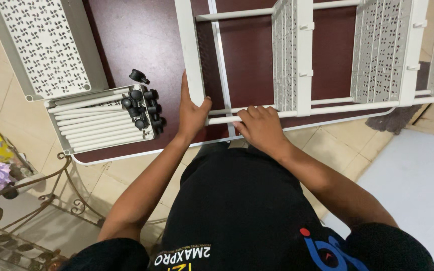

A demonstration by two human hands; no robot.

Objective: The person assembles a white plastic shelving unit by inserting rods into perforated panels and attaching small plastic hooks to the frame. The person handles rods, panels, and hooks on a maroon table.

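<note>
Best done squarely: left hand (pixel 192 113) wrapped around the upright post (pixel 189 50) at the table (pixel 141 40) edge, right hand (pixel 261 126) curled over the rod (pixel 297 113), pressed level into its socket.

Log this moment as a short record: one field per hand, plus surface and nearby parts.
left hand: grips white upright post of rack frame
right hand: fingers curled over white horizontal rod
surface: dark red table
nearby: tray of white rods with black caster wheels; perforated shelf panel
</note>
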